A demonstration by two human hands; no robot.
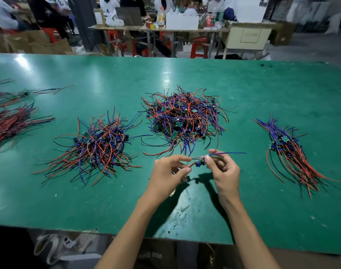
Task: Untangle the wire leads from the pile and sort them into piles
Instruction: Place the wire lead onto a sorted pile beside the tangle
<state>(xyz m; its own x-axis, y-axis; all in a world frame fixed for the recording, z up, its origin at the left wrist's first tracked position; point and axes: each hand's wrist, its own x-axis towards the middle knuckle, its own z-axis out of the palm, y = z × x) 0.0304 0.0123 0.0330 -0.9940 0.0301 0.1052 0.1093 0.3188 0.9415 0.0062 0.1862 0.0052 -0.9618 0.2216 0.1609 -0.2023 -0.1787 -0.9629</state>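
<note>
Green table: large tangled red-blue-black wire pile remains; combed wire bundle sorted. Left hand, right hand fingers pinch one small green-board lead.

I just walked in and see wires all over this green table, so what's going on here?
A person is sorting small circuit boards with red, black and blue leads. Both hands hold one board above the table: the left hand pinches its red lead, the right hand pinches the board end. The tangled pile lies just beyond the hands. A looser pile sits left, a combed-out bundle right, and more bundles at the far left.
</note>
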